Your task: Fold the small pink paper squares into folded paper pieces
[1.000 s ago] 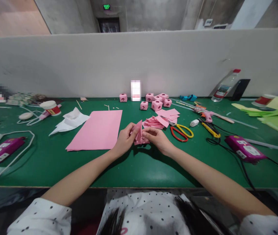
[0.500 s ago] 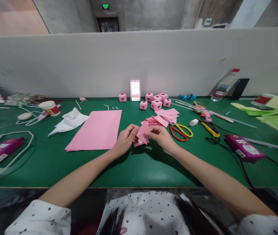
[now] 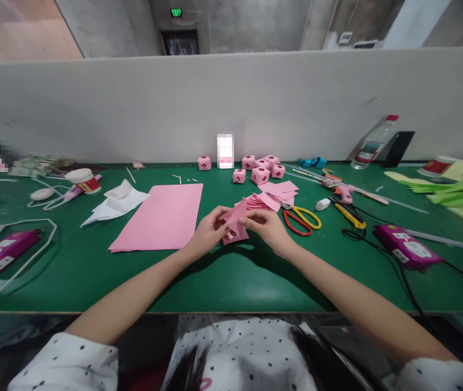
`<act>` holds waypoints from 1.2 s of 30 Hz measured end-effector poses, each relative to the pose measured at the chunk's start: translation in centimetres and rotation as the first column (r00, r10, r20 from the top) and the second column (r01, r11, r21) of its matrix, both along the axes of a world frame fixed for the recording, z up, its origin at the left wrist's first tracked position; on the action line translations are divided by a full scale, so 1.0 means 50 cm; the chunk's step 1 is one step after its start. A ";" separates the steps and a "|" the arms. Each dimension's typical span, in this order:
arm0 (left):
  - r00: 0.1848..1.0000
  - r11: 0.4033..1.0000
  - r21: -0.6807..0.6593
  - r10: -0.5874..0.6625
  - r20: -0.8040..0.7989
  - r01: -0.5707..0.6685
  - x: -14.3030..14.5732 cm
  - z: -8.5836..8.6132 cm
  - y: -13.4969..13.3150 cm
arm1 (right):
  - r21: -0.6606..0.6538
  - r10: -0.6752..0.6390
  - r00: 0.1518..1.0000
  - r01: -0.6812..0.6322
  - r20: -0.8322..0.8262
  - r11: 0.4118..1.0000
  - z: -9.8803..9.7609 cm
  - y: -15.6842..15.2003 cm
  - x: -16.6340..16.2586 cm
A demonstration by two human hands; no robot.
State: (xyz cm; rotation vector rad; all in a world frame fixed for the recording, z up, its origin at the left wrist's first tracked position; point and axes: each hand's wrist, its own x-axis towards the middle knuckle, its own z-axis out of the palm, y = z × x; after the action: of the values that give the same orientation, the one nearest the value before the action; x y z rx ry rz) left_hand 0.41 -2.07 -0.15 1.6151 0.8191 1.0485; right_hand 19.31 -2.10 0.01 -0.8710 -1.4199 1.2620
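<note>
Between my hands is a folded piece of pink paper (image 3: 236,218), standing up at an angle, with a cut-out opening low on its left. My left hand (image 3: 212,231) pinches its left side, fingers curled. From the right, my right hand (image 3: 267,228) grips the other edge between thumb and forefinger. Just behind lies a pile of pink paper pieces (image 3: 283,190). Scissors (image 3: 302,218) with one red and one yellow handle rest right of my right hand, their tips against the pile. To the left of my left hand is a stack of pink sheets (image 3: 162,217).
Several pink paper cubes (image 3: 260,175) stand at the back near a phone (image 3: 225,151). Crumpled white tissue (image 3: 118,198) and a paper cup (image 3: 82,180) are at left. At right lie a pink glue gun (image 3: 343,191), a yellow cutter (image 3: 350,215) and a purple power strip (image 3: 406,247).
The folded pink paper has turned a little between my fingers, its upright flap tilting left. My left fingers have shifted slightly on it; everything else stays put.
</note>
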 end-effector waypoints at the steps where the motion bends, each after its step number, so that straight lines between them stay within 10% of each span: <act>1: 1.000 1.000 -0.024 0.000 0.020 0.001 0.001 0.001 -0.001 | 0.003 0.009 1.000 -0.009 -0.009 1.000 -0.001 0.001 0.000; 14: 0.995 0.992 -0.122 0.025 0.099 -0.012 0.004 0.016 -0.010 | -0.041 0.198 0.977 -0.202 -0.081 0.978 0.000 -0.007 -0.007; 19: 0.974 0.966 0.159 0.219 -0.065 -0.206 0.000 0.010 -0.015 | -0.161 0.156 0.980 -0.176 -0.127 0.971 -0.009 0.000 -0.005; 26: 0.845 0.674 0.674 0.517 -0.139 -0.302 -0.010 0.001 -0.022 | -0.232 0.166 0.969 -0.207 -0.184 0.951 -0.018 0.007 -0.003; 36: 0.893 0.744 0.618 0.426 -0.147 -0.253 -0.006 -0.004 -0.015 | -0.282 0.126 0.977 -0.172 -0.175 0.944 -0.016 0.006 -0.010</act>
State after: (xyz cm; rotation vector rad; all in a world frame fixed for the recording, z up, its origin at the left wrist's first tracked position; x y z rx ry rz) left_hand 0.11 -2.81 -0.37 2.2349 1.0837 1.4594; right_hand 18.82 -1.81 -0.80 -0.8533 -1.2094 1.6528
